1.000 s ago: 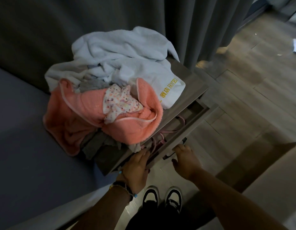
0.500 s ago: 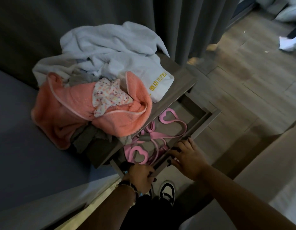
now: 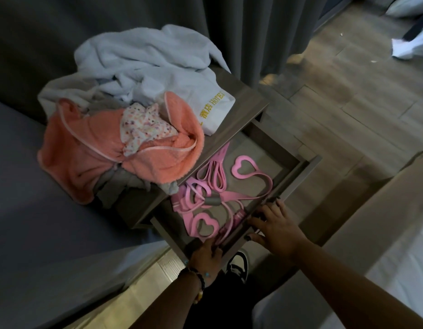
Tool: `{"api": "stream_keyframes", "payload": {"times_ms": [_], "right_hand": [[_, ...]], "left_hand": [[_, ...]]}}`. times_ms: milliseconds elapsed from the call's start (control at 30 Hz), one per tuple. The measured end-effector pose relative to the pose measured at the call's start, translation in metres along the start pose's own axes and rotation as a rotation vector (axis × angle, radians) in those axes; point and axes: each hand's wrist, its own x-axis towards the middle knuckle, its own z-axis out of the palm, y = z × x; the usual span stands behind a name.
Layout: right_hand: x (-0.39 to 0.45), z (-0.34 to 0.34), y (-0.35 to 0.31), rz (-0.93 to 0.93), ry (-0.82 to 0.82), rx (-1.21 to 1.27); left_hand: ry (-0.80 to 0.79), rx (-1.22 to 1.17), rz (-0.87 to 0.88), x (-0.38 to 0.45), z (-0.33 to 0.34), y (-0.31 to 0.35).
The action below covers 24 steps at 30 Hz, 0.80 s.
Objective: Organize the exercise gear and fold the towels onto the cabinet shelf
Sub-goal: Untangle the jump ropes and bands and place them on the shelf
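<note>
Towels (image 3: 125,129) heaped on cabinet (image 3: 248,103) hide its top; hands' fingertips unclear.

Beaded bracelets (image 3: 198,283), black trousers (image 3: 220,305), black-and-white shoe (image 3: 239,265)

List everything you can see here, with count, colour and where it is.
Drawer: one, grey-brown, pulled open from the cabinet.
Bands: a tangled pink bunch with two heart handles, in the drawer.
Towels: one white, one orange, one spotted, piled loose on the cabinet top.
Curtain: grey, behind the cabinet.
Shoe: one, black and white, on the floor.
Left hand: on the drawer's front edge.
Right hand: fingers over the drawer's front edge.
</note>
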Motion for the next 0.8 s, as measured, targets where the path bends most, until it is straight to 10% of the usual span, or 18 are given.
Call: {"api": "stream_keyframes", "payload": {"times_ms": [800], "right_hand": [[-0.022,-0.008,-0.006,0.098,-0.072,0.089]], "left_hand": [[0.064,0.187,-0.029,0.011,0.025,0.002]]}}
